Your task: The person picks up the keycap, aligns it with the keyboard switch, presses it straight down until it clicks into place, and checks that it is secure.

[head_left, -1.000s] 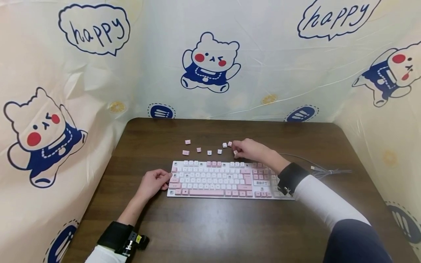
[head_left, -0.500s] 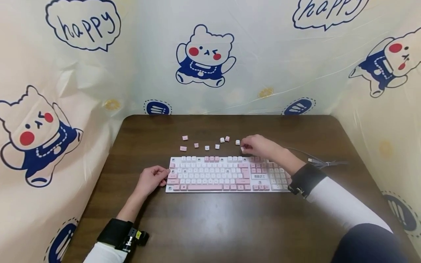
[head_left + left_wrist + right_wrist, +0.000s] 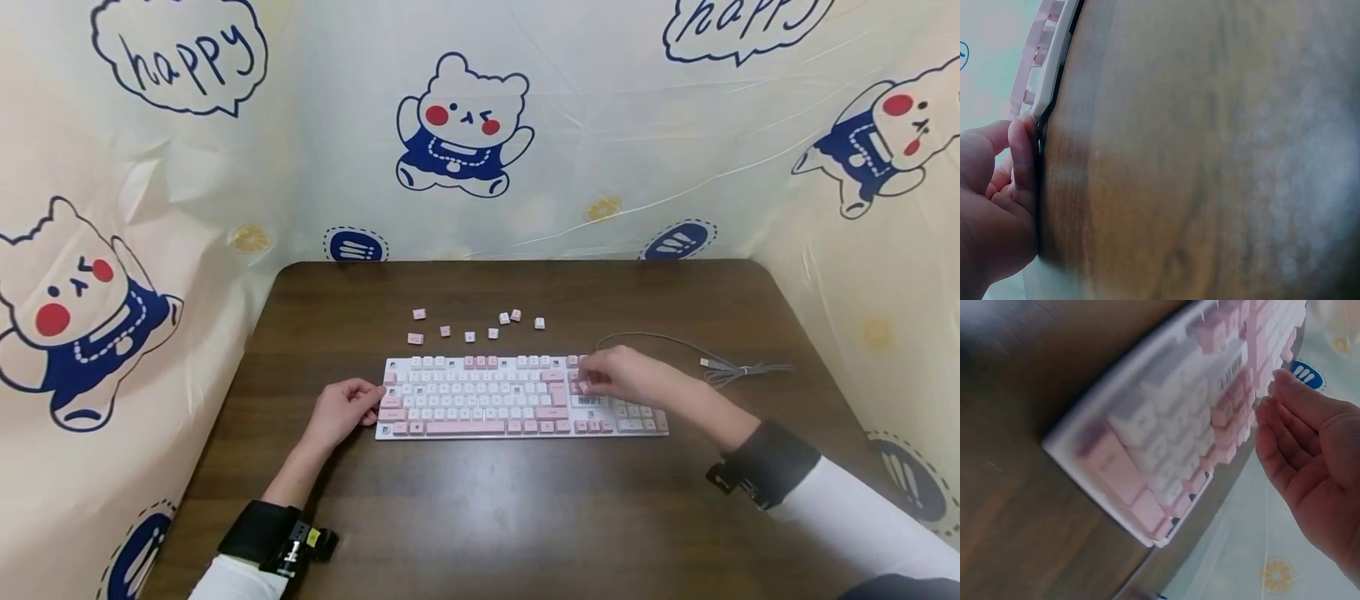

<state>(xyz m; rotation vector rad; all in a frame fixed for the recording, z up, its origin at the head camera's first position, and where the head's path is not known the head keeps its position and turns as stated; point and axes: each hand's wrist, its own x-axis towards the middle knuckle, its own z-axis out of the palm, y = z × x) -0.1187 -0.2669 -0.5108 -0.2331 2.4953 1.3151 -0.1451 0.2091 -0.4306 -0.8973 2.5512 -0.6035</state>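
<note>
A pink and white keyboard (image 3: pixel 480 400) lies on the brown table. At its left end, the fingertips of my left hand (image 3: pixel 346 403) hold the edge; the left wrist view shows thumb and finger meeting at the keyboard's corner (image 3: pixel 1041 94). My right hand (image 3: pixel 630 375) is over the keyboard's right part, by the pink keys beside the main block. Its thumb and index finger pinch a small pale keycap (image 3: pixel 1263 400), mostly hidden by the fingertips. Behind the keyboard lie several loose keycaps, among them a white one (image 3: pixel 539 323) and a pink one (image 3: pixel 416 338).
A grey cable (image 3: pixel 723 371) with a USB plug lies bundled behind the keyboard at the right. Printed curtains (image 3: pixel 585 108) stand around the table (image 3: pixel 465 517) at the back and sides.
My right hand has picked up a keycap behind the keyboard and moved right and nearer, over the keys. The left hand stays at the keyboard's left edge. The head view has shifted slightly.
</note>
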